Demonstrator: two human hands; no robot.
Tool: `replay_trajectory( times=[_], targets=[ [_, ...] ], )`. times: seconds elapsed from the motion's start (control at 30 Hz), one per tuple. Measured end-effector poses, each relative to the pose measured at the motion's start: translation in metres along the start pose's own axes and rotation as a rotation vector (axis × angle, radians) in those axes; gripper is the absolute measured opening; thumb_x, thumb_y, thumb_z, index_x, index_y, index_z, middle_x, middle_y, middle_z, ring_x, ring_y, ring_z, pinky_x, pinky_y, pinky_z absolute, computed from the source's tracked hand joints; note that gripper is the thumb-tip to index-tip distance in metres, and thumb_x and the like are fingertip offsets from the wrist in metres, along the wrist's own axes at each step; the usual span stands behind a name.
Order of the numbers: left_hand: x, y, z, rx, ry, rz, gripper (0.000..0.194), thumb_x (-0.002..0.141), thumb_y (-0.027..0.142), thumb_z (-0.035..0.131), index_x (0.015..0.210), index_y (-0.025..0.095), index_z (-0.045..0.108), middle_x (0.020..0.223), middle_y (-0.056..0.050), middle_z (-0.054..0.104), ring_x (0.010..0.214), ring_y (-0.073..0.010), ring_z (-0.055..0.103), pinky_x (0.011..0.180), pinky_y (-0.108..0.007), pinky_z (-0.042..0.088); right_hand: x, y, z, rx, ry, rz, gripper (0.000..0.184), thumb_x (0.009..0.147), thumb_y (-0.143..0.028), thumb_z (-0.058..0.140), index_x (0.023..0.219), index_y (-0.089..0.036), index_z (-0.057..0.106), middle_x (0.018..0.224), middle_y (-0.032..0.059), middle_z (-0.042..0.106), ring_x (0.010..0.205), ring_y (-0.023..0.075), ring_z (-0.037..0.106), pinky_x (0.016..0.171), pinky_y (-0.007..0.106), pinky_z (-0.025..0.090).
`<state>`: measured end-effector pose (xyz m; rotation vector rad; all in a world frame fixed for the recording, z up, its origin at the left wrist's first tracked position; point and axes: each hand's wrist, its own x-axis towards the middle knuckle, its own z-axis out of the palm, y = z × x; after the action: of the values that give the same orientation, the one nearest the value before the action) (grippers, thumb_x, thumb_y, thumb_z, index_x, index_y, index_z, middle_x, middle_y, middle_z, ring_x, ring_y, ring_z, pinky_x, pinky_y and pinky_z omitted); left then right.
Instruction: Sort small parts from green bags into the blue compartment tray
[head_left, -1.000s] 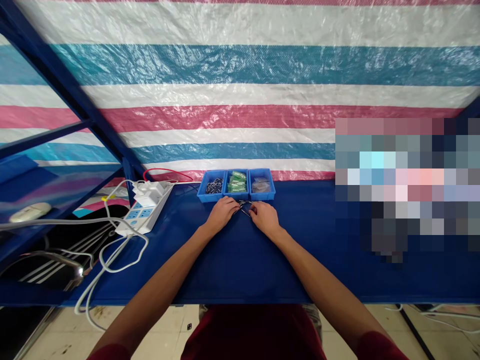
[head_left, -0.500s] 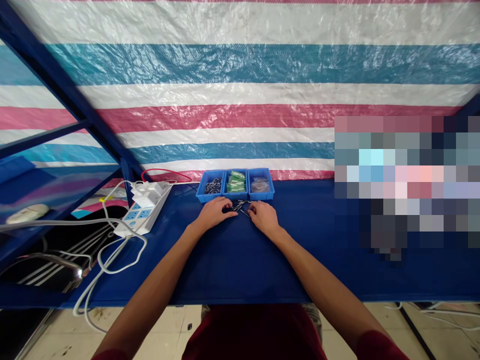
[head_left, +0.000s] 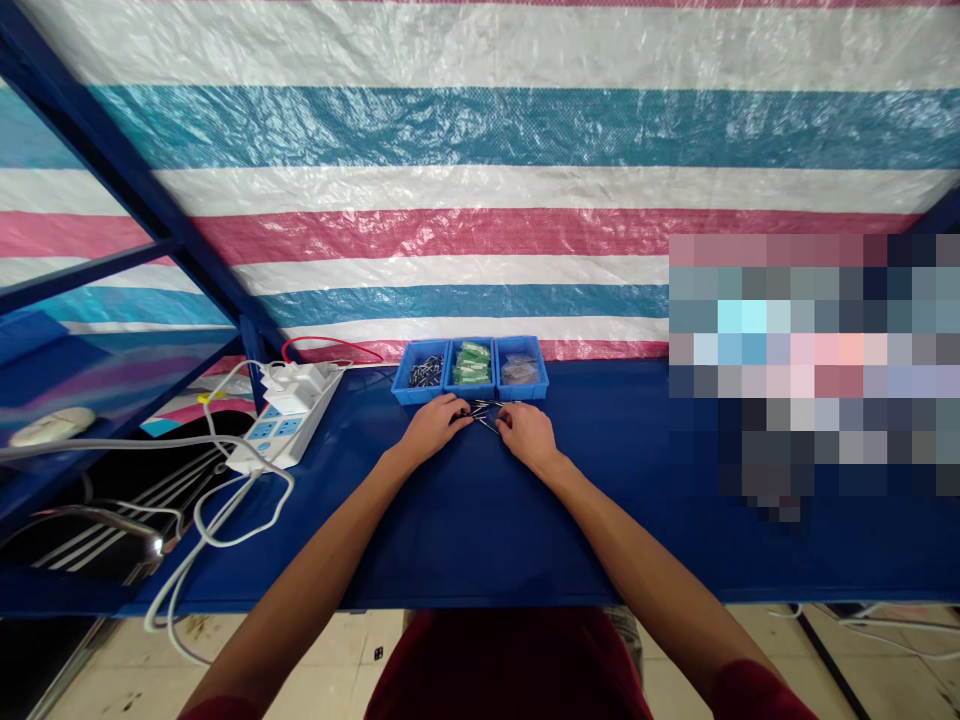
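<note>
My left hand (head_left: 430,428) rests on the blue table just in front of the bins, thumb and fingertips closed on a slim black-and-silver piece. Opposite it, my right hand (head_left: 528,432) is closed, its fingertips pinching at one end of a similar thin piece; its grip is partly hidden. Several slim dark-and-silver pieces (head_left: 484,413) lie loosely between both hands. Right behind them stand three blue bins: the left bin (head_left: 409,397) has many black-and-silver pieces, the middle bin (head_left: 470,391) green packets, and the right bin (head_left: 534,391) clear plastic bags.
A white power strip (head_left: 298,436) with plugged-in adapters and looping white cables (head_left: 217,540) lies on the table's left. A white computer mouse (head_left: 54,427) sits on the left shelf. Striped sheeting (head_left: 480,185) hangs behind. The right side is blurred into blocks.
My left thumb and fingers have drawn together around a slim piece among those on the table. The right hand has hardly moved.
</note>
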<state>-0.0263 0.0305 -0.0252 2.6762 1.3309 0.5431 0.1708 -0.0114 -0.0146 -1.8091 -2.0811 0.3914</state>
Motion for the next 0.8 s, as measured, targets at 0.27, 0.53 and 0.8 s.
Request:
replay_trajectory(
  times=[0.27,0.53,0.8],
  targets=[
    [0.0,0.007,0.001,0.034,0.042,0.017,0.016,0.093,0.029,0.047,0.086,0.02,0.058,0.085,-0.002,0.056,0.077,-0.0157,0.056,0.07,-0.025,0.044,0.001,0.002,0.002,-0.01,0.003,-0.007,0.017,0.089,-0.026,0.053,0.098,-0.021,0.066,0.096,0.005,0.07,0.093,0.0186,0.063,0.075,0.026,0.042],
    [0.001,0.009,0.001,0.078,0.153,0.063,0.018,0.094,0.03,0.046,0.09,0.019,0.06,0.09,-0.005,0.062,0.088,-0.0195,0.056,0.082,-0.031,0.044,0.0,0.001,0.001,0.028,0.046,-0.01,0.019,0.091,-0.027,0.049,0.098,-0.021,0.066,0.096,0.0044,0.069,0.09,0.0182,0.063,0.073,0.025,0.042],
    [0.0,0.012,-0.003,-0.028,0.241,0.166,0.027,0.097,0.033,0.041,0.093,0.018,0.064,0.089,-0.006,0.067,0.086,-0.0179,0.06,0.084,-0.032,0.047,-0.001,0.0,0.005,0.252,0.175,-0.189,0.027,0.096,-0.031,0.043,0.11,-0.019,0.063,0.103,0.0049,0.068,0.091,0.0142,0.062,0.082,0.023,0.043]
  ],
)
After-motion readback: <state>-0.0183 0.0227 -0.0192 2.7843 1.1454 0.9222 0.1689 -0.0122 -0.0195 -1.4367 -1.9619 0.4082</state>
